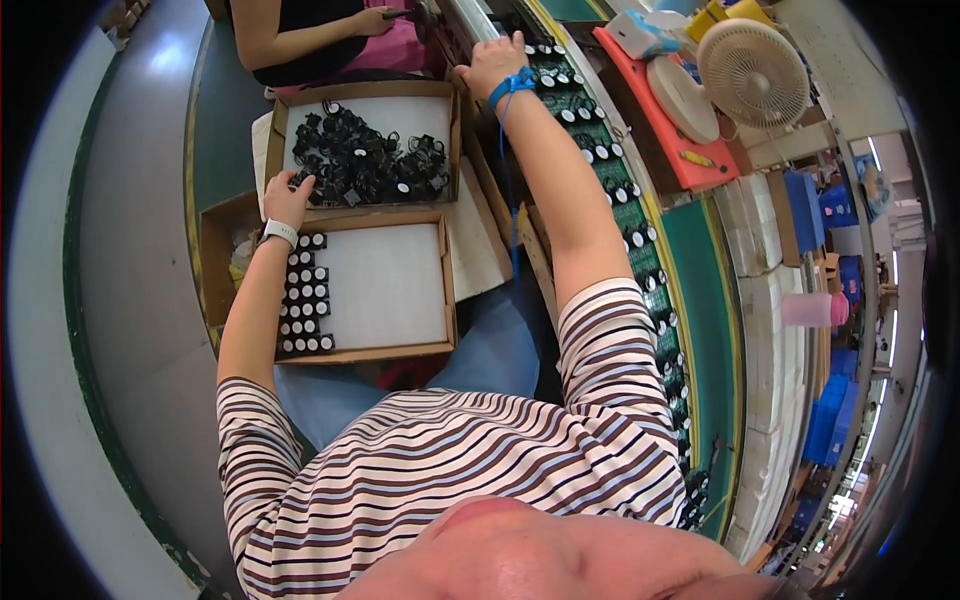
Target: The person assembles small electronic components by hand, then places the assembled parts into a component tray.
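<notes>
Left hand (287, 201) pinches a black component (299, 179) at its fingertips; the right hand (495, 63), near circuit boards (576, 101), has an unclear grip.

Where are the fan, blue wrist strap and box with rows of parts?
Fan (753, 74): head view, middle of the grille.
Blue wrist strap (512, 86): head view, its band.
Box with rows of parts (390, 285): head view, bare white lining.

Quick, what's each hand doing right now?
Left hand: fingers bent at a small black part; can't tell if it's gripped.
Right hand: by the metal rail, palm hidden; can't tell.
</notes>
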Demonstrator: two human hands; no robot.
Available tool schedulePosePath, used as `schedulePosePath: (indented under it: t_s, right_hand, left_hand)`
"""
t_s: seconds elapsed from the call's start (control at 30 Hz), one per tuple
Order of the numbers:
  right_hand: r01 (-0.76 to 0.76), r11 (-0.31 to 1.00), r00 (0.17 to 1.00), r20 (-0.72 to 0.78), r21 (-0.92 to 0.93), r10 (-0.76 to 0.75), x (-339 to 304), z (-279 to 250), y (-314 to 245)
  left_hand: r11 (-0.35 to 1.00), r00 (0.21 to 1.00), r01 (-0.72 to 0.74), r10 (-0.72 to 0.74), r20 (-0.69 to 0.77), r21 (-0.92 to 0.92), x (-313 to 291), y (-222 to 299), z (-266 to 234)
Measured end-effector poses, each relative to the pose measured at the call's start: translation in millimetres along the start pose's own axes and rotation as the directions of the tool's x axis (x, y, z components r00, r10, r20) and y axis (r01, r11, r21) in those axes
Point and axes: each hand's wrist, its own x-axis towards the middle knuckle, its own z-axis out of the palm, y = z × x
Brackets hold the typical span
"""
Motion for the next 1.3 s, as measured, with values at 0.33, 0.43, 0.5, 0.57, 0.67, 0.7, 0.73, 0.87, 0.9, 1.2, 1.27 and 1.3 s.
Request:
schedulePosePath:
  t_s: [0.33, 0.43, 0.5, 0.57, 0.67, 0.7, 0.73, 0.87, 0.9, 1.2, 1.27, 1.3]
  right_hand:
    - [-0.134, 0.986, 0.990, 0.068, 0.095, 0.128, 35, 25, 20]
    - [-0.175, 0.975, 0.954, 0.268, 0.135, 0.134, 31, 16, 19]
    - [-0.218, 0.963, 0.960, 0.215, 0.161, 0.181, 23, 24, 23]
    - [-0.197, 0.963, 0.966, 0.202, 0.185, 0.159, 9, 11, 23]
    - [-0.247, 0.942, 0.919, 0.364, 0.226, 0.153, 3, 8, 24]
    - [-0.234, 0.953, 0.939, 0.300, 0.193, 0.170, -2, 12, 17]
    - [-0.204, 0.955, 0.946, 0.294, 0.215, 0.136, -1, 11, 7]
    - [-0.275, 0.943, 0.899, 0.399, 0.188, 0.182, -36, 14, 38]
    - [-0.282, 0.944, 0.898, 0.394, 0.169, 0.197, -49, 13, 49]
    - [-0.274, 0.937, 0.928, 0.317, 0.218, 0.198, -101, -1, 24]
    - [-0.308, 0.928, 0.922, 0.305, 0.208, 0.238, -124, -9, 20]
    - [-0.317, 0.929, 0.936, 0.225, 0.191, 0.272, -136, 1, 21]
  left_hand:
    - [0.889, 0.991, -0.135, 0.128, 0.045, 0.437, 35, -30, 28]
    - [0.827, 0.938, -0.292, 0.345, -0.022, 0.480, 13, -13, 19]
    - [0.826, 0.897, -0.410, 0.442, 0.008, 0.387, 2, -14, 15]
    - [0.821, 0.880, -0.460, 0.473, 0.047, 0.339, -15, -14, 4]
    - [0.835, 0.877, -0.480, 0.459, 0.139, 0.270, -43, -9, -13]
    - [0.823, 0.861, -0.508, 0.486, 0.150, 0.253, -53, -15, -21]
    - [0.810, 0.861, -0.508, 0.481, 0.166, 0.293, -66, -27, -29]
    - [0.738, 0.846, -0.531, 0.433, 0.311, 0.417, -103, -22, -22]
    - [0.748, 0.831, -0.540, 0.404, 0.383, 0.384, -105, -20, -17]
    - [0.684, 0.810, -0.536, 0.250, 0.531, 0.496, -121, -72, -25]
    - [0.691, 0.810, -0.520, 0.212, 0.547, 0.503, -120, -70, -24]
    - [0.684, 0.807, -0.531, 0.227, 0.545, 0.501, -116, -68, -23]
